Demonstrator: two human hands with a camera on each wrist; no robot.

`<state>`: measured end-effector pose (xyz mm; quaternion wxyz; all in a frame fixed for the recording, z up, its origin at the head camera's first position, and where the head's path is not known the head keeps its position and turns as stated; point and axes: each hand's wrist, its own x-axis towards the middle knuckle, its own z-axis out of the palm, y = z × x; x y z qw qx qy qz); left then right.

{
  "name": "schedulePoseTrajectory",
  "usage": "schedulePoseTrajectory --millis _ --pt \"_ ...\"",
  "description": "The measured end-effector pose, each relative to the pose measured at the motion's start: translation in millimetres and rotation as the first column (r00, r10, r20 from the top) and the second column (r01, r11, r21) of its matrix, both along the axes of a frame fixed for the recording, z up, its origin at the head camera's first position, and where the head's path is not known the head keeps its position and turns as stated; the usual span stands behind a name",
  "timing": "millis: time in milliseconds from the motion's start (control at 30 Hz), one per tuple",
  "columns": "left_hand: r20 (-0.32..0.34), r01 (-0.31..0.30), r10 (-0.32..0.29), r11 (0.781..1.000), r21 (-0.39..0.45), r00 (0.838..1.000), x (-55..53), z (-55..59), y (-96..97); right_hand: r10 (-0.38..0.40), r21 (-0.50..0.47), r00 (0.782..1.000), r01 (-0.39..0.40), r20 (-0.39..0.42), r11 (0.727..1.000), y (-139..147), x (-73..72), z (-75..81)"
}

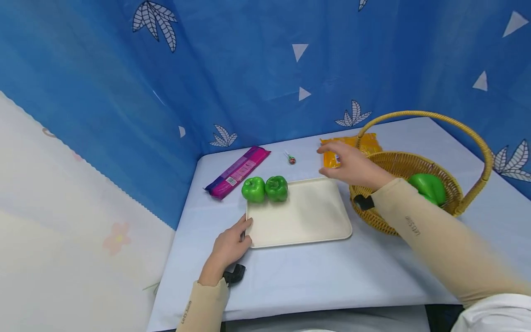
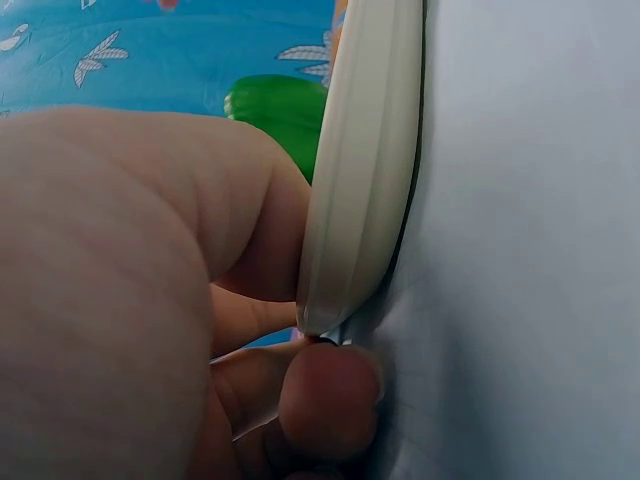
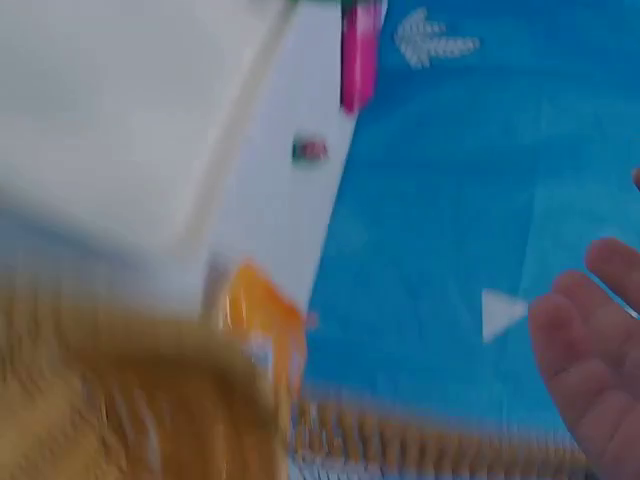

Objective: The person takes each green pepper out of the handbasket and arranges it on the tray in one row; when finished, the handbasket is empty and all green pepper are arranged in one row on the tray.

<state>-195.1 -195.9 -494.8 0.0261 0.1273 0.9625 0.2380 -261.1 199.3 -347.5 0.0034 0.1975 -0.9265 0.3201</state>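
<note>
My left hand (image 1: 230,243) grips the left edge of a cream tray (image 1: 304,221), its thumb at the rim in the left wrist view. Two green bell peppers (image 1: 276,188) stand side by side at the tray's far left corner. My right hand (image 1: 348,161) is held above the near-left rim of a wicker basket (image 1: 408,159), thumb and fingers apart with nothing between them. Inside the basket lies a green pepper (image 1: 429,186), partly hidden by my sleeve. In the right wrist view the fingers (image 3: 590,350) show relaxed, and the picture is blurred.
An orange packet (image 1: 369,144) lies behind the basket's left side, partly covered by my right hand. A purple-pink packet (image 1: 238,173) lies at the back left, and a small lollipop (image 1: 291,159) sits behind the tray. The basket's tall handle (image 1: 439,117) arches over it.
</note>
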Motion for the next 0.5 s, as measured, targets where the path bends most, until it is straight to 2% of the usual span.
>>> schedulePoseTrajectory --millis 100,200,333,433,500 --pt "0.006 -0.007 0.007 1.0 -0.003 1.0 -0.2 0.9 -1.7 -0.008 0.11 1.0 0.006 0.015 0.994 30 5.3 15.2" --pt "0.01 -0.011 0.011 1.0 -0.005 1.0 -0.8 1.7 -2.1 0.002 0.181 0.999 -0.008 0.034 0.984 56 10.5 17.4" --pt "0.013 -0.012 0.012 1.0 0.01 1.0 -0.8 3.4 -1.4 0.009 0.254 0.998 -0.023 0.056 0.967 86 14.9 6.3" --pt "0.018 -0.009 0.008 1.0 0.013 1.0 -0.5 2.9 -0.7 0.002 0.3 0.989 -0.047 0.147 0.953 105 16.7 -5.8" --pt "0.021 -0.01 0.01 1.0 0.008 1.0 0.1 2.2 -0.4 0.001 0.332 0.973 -0.08 0.23 0.94 115 17.1 -14.1"
